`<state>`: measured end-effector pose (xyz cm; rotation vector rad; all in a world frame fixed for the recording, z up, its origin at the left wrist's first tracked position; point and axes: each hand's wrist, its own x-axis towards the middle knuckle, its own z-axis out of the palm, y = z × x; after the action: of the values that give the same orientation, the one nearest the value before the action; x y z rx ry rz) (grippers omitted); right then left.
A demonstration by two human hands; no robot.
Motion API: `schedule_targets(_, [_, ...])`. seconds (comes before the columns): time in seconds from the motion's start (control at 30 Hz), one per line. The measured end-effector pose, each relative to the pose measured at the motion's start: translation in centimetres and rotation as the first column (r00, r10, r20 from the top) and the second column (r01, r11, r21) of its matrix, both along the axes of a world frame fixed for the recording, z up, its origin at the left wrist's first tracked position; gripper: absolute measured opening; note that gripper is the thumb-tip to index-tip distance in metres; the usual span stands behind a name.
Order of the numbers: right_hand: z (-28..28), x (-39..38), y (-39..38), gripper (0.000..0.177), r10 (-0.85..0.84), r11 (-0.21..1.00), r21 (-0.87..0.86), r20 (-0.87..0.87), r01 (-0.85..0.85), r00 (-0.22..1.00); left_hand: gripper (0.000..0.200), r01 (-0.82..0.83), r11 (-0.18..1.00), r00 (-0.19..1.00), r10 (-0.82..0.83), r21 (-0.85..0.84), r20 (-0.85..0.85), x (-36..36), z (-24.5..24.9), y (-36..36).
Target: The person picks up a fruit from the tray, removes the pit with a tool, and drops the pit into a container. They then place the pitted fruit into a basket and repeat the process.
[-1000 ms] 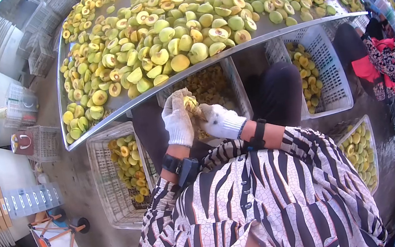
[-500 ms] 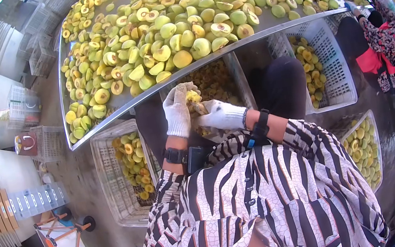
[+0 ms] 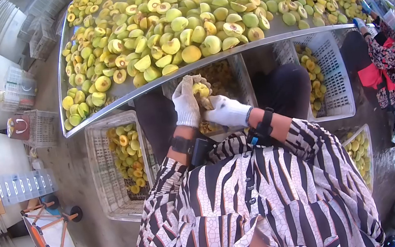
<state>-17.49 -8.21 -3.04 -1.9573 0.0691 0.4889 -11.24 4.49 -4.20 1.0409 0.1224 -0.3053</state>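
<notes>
My left hand (image 3: 186, 102), in a white work glove stained at the fingers, is closed around a yellow-green stone fruit piece (image 3: 200, 91). Against that piece, my right hand (image 3: 227, 111) has its gloved fingers bent and pressed together. Whatever the right fingers hold is too small and shadowed to make out. Both hands are above my lap, just below the edge of a metal table (image 3: 117, 104) heaped with halved stone fruit (image 3: 143, 44), several showing brown pits. Under the hands sits a crate of darker fruit scraps (image 3: 221, 78).
A white crate (image 3: 100, 180) with fruit halves stands left of my legs. To the right are another white crate (image 3: 337, 75) and a further fruit-filled one (image 3: 360, 154). A co-worker in a floral top (image 3: 394, 58) is at far right. A folding cart (image 3: 58, 238) stands lower left.
The view has shifted slightly, so the table sits lower in the picture. The fruit piece in my left hand is turned and shows more plainly; both hands stay close together.
</notes>
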Motion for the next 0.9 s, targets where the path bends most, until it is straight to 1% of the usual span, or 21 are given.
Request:
schedule_targets(0.07, [1.4, 0.2, -0.5, 0.029, 0.043, 0.990, 0.140, -0.231, -0.010, 0.972, 0.035, -0.020, 1.000, 1.000, 0.019, -0.021, -0.020, -0.5, 0.1, 0.1])
schedule_targets(0.1, [2.7, 0.3, -0.8, 0.027, 0.076, 0.978, 0.209, -0.343, -0.003, 0.936, 0.033, 0.040, 0.999, 0.999, -0.040, -0.010, 0.017, -0.4, 0.1, 0.5])
schedule_targets(0.13, [3.3, 0.2, -1.0, 0.026, 0.115, 0.961, 0.276, -0.448, 0.015, 0.886, 0.036, 0.102, 0.994, 0.995, -0.101, -0.030, 0.017, -0.3, 0.0, 1.0])
schedule_targets(0.17, [1.7, 0.3, -1.3, 0.026, 0.126, 0.895, 0.432, -0.483, 0.111, 0.866, 0.038, 0.165, 0.985, 0.986, -0.164, -0.051, 0.024, -0.1, 0.0, 1.4])
schedule_targets(0.27, [2.0, 0.1, -1.2, 0.026, 0.110, 0.874, 0.474, -0.406, 0.106, 0.907, 0.039, 0.307, 0.949, 0.950, -0.300, -0.075, 0.084, 0.5, -0.3, 2.4])
schedule_targets(0.33, [2.8, 0.4, -1.0, 0.027, 0.156, 0.955, 0.294, -0.374, -0.043, 0.914, 0.038, 0.383, 0.921, 0.919, -0.373, -0.074, 0.128, 0.8, -1.1, 2.9])
schedule_targets(0.37, [3.1, 0.3, -0.9, 0.027, 0.182, 0.973, 0.197, -0.364, -0.116, 0.913, 0.036, 0.393, 0.917, 0.914, -0.383, -0.063, 0.133, 0.9, -1.7, 3.0])
schedule_targets(0.47, [4.1, 0.0, -1.0, 0.028, 0.171, 0.967, 0.244, -0.418, -0.072, 0.892, 0.038, 0.472, 0.862, 0.878, -0.439, -0.185, 0.192, 1.0, -2.0, 3.1])
schedule_targets(0.57, [3.7, -0.8, -0.4, 0.029, 0.111, 0.905, 0.423, -0.329, 0.041, 0.938, 0.029, 0.220, 0.887, 0.970, -0.242, -0.406, -0.002, -0.3, -0.7, 1.8])
schedule_targets(0.6, [3.9, -0.5, -0.3, 0.030, 0.111, 0.947, 0.320, -0.347, 0.006, 0.931, 0.029, 0.142, 0.910, 0.983, -0.175, -0.389, -0.053, -0.3, -0.5, 1.3])
schedule_targets(0.67, [4.3, -0.1, 0.0, 0.033, 0.096, 0.993, 0.106, -0.385, -0.060, 0.918, 0.031, -0.012, 0.940, 0.987, -0.044, -0.342, -0.156, -0.5, -0.1, 0.4])
schedule_targets(0.7, [4.5, -0.2, 0.1, 0.031, 0.105, 0.994, 0.071, -0.282, -0.088, 0.954, 0.033, -0.046, 0.958, 0.984, -0.005, -0.284, -0.178, -0.4, 0.2, 0.1])
schedule_targets(0.73, [3.3, -0.5, 0.2, 0.030, 0.083, 0.992, -0.089, -0.082, -0.090, 0.993, 0.033, -0.090, 0.951, 0.976, 0.025, -0.296, -0.216, -0.1, 0.0, 0.1])
schedule_targets(0.77, [1.0, -0.8, 0.2, 0.030, 0.090, 0.969, -0.241, 0.124, -0.058, 0.988, 0.033, -0.134, 0.943, 0.966, 0.055, -0.305, -0.254, 0.3, -0.1, 0.2])
schedule_targets(0.8, [0.8, -0.9, 0.6, 0.029, 0.124, 0.926, -0.376, 0.321, 0.006, 0.939, 0.033, -0.178, 0.934, 0.952, 0.085, -0.311, -0.293, 0.6, 0.0, 0.3])
schedule_targets(0.83, [0.9, -1.2, 0.8, 0.026, 0.087, 0.896, -0.444, 0.246, 0.033, 0.965, 0.030, -0.263, 0.920, 0.909, 0.135, -0.289, -0.395, 1.4, 0.1, 0.7])
schedule_targets(0.87, [0.9, -1.3, 0.6, 0.026, 0.074, 0.893, -0.446, 0.285, 0.064, 0.956, 0.026, -0.321, 0.909, 0.901, 0.208, -0.265, -0.380, 1.6, 0.2, 1.4])
schedule_targets(0.9, [0.7, -1.5, 0.2, 0.027, 0.066, 0.891, -0.444, 0.326, 0.091, 0.943, 0.026, -0.332, 0.920, 0.919, 0.266, -0.208, -0.290, 1.6, 0.8, 2.4])
